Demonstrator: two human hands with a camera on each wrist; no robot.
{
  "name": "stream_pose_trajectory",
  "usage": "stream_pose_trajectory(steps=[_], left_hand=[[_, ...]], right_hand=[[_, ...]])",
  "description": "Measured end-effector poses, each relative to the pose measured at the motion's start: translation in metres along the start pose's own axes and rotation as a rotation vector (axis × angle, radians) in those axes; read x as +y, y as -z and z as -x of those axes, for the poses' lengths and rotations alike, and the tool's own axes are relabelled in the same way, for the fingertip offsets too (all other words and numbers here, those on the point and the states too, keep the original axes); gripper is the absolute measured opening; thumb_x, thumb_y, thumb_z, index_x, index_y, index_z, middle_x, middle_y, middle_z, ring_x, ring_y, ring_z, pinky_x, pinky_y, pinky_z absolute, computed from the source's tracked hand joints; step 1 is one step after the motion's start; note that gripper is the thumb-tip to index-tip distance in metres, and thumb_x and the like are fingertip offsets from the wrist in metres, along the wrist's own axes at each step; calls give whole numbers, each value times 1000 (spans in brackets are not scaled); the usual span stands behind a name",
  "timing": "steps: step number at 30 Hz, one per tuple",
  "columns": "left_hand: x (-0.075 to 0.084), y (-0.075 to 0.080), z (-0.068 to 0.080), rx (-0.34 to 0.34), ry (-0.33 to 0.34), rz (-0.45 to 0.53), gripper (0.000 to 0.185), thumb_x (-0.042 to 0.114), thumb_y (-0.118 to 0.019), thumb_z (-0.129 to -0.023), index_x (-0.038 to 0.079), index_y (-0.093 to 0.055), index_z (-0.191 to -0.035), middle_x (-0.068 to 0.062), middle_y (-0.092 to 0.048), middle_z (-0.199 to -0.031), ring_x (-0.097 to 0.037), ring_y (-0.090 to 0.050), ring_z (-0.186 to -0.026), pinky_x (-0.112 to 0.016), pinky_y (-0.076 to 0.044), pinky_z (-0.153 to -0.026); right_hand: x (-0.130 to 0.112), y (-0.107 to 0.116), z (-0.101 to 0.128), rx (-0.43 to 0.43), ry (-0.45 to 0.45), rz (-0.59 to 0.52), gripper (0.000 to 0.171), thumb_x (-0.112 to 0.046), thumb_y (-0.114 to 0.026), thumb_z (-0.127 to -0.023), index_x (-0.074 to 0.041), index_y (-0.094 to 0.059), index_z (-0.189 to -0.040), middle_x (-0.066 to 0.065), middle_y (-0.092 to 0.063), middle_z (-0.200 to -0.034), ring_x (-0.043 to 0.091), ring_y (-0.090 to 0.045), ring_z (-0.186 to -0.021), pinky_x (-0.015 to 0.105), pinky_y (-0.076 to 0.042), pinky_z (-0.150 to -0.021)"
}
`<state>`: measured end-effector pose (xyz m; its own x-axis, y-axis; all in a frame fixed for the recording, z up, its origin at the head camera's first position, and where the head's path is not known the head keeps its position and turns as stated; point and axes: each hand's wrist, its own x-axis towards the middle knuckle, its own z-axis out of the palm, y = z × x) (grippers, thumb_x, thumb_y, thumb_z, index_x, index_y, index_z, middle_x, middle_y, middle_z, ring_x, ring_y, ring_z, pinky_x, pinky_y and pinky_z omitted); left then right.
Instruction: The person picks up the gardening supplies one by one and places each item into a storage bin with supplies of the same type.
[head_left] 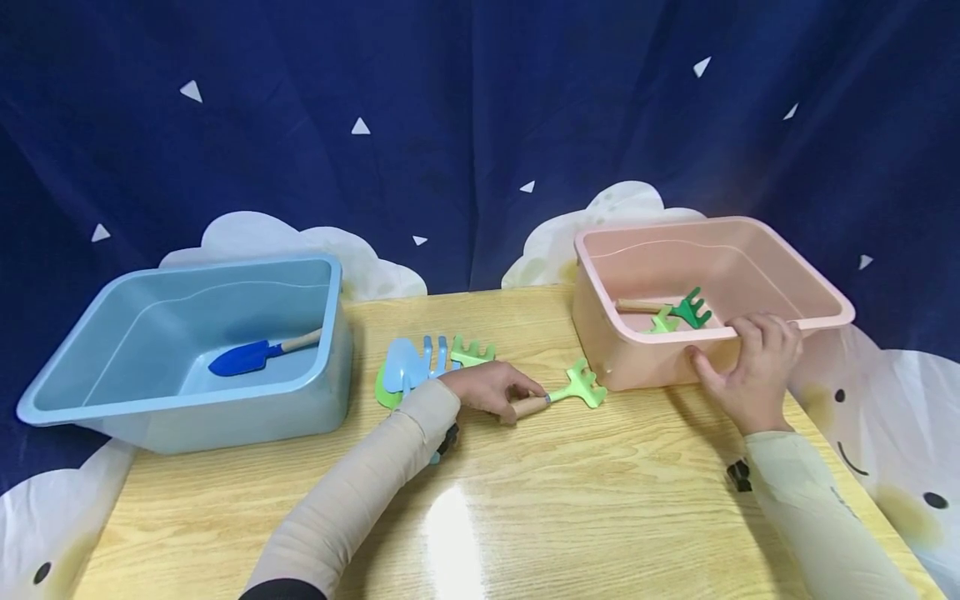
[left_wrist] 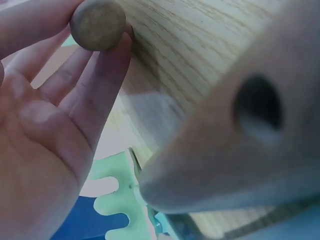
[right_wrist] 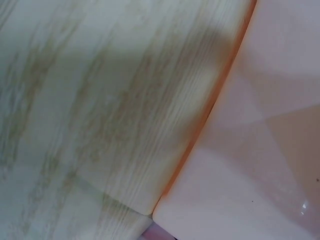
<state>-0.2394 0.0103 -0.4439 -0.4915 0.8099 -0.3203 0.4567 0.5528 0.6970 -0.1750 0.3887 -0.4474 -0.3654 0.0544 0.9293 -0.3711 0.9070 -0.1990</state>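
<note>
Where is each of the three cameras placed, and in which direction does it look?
Head: worn on the head, looking forward and down at the wooden table; both sleeves show, left hand gripping the light green rake, right hand holding the pink bin.
Left wrist: close under the palm; fingers grip the rake's handle end.
Right wrist: close on table edge and bin wall; no hand visible.
Shared: table and pink bin.

The left hand (head_left: 491,388) is covering most of the light green rake's (head_left: 577,386) wooden handle. A blurred sleeve is blocking much of the left wrist view.
</note>
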Motion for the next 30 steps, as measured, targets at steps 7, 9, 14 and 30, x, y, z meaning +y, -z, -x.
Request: stream_pose_trajectory(steps=[7, 9, 14, 30], left_hand=[[-2, 1, 1, -9, -20, 56, 56, 2, -72, -83, 22, -64, -135, -4, -67, -131, -11, -61, -103, -22, -50, -80], [-2, 1, 1, -6, -25, 66, 56, 1, -71, -83, 22, -64, -134, -4, -66, -132, -10, -60, -95, -22, -50, -76], [-4, 0, 1, 10, -20, 73, 57, 0, -69, -83, 22, -63, -135, -5, -61, -139, -8, -56, -73, -21, -49, -68], [-8, 13, 12, 141, -59, 220, 54, -1, -67, -87, 20, -62, -136, -9, -62, -139, -9, -68, -78, -22, -49, -64]], right_hand=[[0, 1, 0, -3, -5, -3, 68, -60, -64, -77, 3, -57, -102, 26, -54, -104, 45, -44, -109, 48, -23, -112], [-1, 1, 0, -4, -7, -4, 68, -59, -64, -76, 3, -58, -102, 26, -55, -104, 45, -44, -109, 49, -23, -112], [-1, 0, 0, 6, -7, -8, 67, -58, -65, -76, 3, -58, -101, 26, -55, -104, 45, -45, -108, 48, -23, -111], [1, 0, 1, -13, -17, 7, 69, -61, -63, -77, 2, -58, -102, 26, -55, -105, 45, -44, -111, 49, -23, -111]])
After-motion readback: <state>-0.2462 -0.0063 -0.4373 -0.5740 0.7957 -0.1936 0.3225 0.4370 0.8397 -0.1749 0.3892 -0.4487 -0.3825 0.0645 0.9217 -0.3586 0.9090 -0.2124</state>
